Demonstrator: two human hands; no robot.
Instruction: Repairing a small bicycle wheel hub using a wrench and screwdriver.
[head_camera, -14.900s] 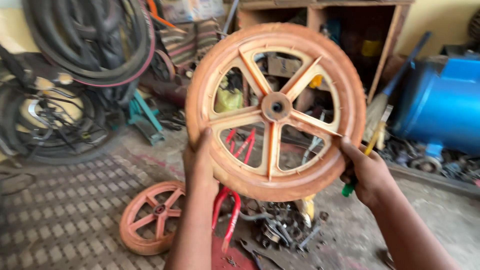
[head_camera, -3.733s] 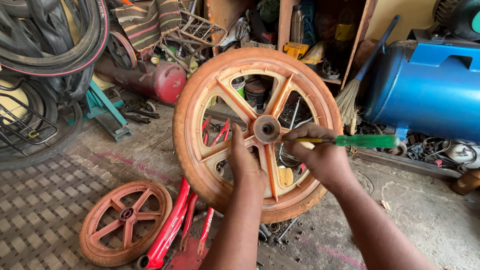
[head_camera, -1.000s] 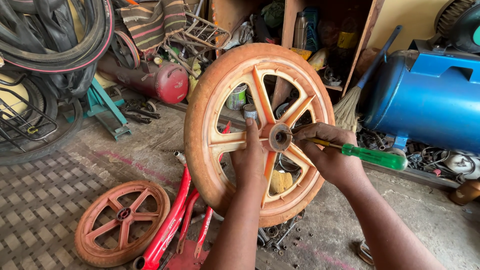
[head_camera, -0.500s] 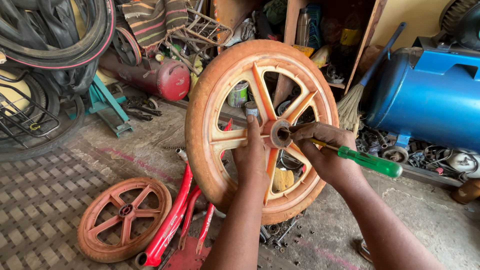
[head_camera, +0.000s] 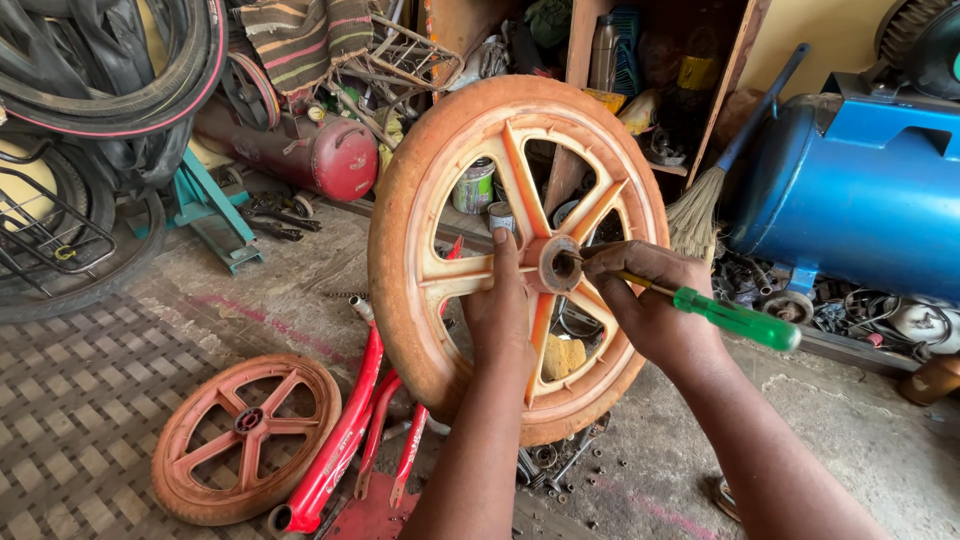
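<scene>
A large dusty orange plastic spoked wheel (head_camera: 400, 250) stands upright in front of me. My left hand (head_camera: 503, 318) grips a spoke just left of and below the hub (head_camera: 551, 263), with a finger reaching up toward it. My right hand (head_camera: 650, 310) holds a green-handled screwdriver (head_camera: 735, 318), and its metal tip pokes into the hub's centre hole. The handle sticks out to the right, past my knuckles.
A smaller orange wheel (head_camera: 245, 435) and a red bike frame (head_camera: 345, 440) lie on the floor at lower left. A blue tank (head_camera: 860, 195) and a broom (head_camera: 700, 205) stand at right, a red cylinder (head_camera: 320, 155) and black tyres (head_camera: 110, 70) at left. Loose nuts litter the ground below.
Little has moved over the last second: the screwdriver handle has dipped slightly and its tip stays at the hub. Earlier I held the wheel by its rim with both hands.
</scene>
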